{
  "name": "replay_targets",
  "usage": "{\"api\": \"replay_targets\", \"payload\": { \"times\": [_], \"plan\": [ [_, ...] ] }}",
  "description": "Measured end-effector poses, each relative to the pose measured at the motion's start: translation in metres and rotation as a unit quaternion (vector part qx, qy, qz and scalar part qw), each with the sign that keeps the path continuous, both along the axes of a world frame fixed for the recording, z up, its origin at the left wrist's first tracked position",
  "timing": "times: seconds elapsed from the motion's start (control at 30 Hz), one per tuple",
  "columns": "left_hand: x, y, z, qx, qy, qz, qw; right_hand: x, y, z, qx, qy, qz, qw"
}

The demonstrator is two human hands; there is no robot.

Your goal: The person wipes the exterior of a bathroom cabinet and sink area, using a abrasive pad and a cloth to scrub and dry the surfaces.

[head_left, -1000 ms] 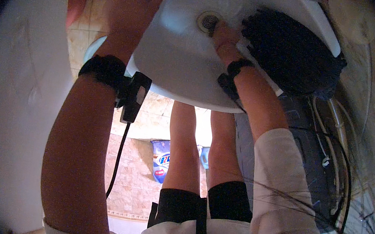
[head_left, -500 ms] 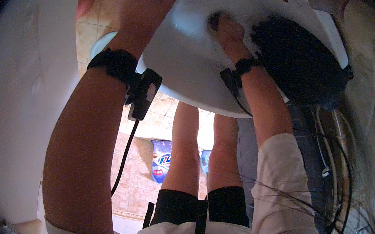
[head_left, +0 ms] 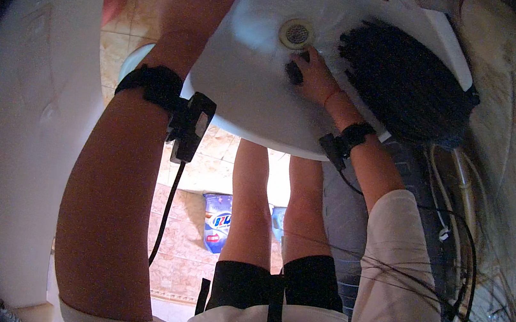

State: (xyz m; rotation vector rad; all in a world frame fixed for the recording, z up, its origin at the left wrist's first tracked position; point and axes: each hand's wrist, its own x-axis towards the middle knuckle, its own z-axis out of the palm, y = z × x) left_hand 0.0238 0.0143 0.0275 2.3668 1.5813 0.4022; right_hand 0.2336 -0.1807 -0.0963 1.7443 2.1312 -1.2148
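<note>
One small dark pad (head_left: pixel 294 71) sits in the white basin (head_left: pixel 235 87), just on the near side of the round drain (head_left: pixel 297 34), with the right hand (head_left: pixel 318 81) on it. To work the pad well on this curved wall, I would judge it best held flat, so that its whole face follows the slope rather than one edge digging in. Short, overlapping strokes with even pressure should suit the bowl, with extra care around the drain's raised ring, where the pad could catch. The large black bundle (head_left: pixel 403 82) at the basin's right side is close to the knuckles and leaves little room for wide strokes that way. The cable (head_left: pixel 351 187) from the right wrist box (head_left: pixel 333 151) hangs near the basin's near rim, so it would pay to mind it when the arm swings.

As for the fingers, those of the right hand are partly closed, bent over the pad and pinching it from its right side; how hard they press cannot be told. The left hand (head_left: pixel 193 5) is at the far left, over the basin's left edge, its thumb standing apart. Its other fingers are blurred or cut off, so I cannot tell how far they are open, or whether they hold anything.
</note>
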Motion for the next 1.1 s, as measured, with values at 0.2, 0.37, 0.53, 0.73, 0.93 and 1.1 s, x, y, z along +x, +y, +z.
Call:
{"api": "replay_targets", "payload": {
  "times": [0.2,0.37,0.53,0.73,0.93,1.1],
  "plan": [
    [-0.001,0.001,-0.001,-0.034,-0.049,0.0,0.998,-0.001,0.021,0.019,0.029,0.044,-0.113,0.992],
    [-0.003,0.003,-0.004,0.019,-0.053,-0.033,0.998,0.01,0.015,0.009,0.078,0.091,-0.238,0.964],
    [0.003,0.002,-0.001,0.015,-0.03,-0.015,0.999,0.021,-0.002,-0.012,0.123,-0.06,-0.16,0.978],
    [-0.003,-0.003,-0.008,-0.064,-0.029,0.032,0.997,0.022,-0.008,-0.005,-0.064,-0.172,-0.014,0.983],
    [0.0,-0.006,-0.007,-0.051,-0.006,0.025,0.998,0.015,-0.005,0.03,-0.218,-0.118,-0.002,0.969],
    [0.003,-0.007,-0.014,-0.123,0.053,0.069,0.989,0.012,-0.003,0.034,-0.239,-0.066,-0.05,0.968]
  ]
}}
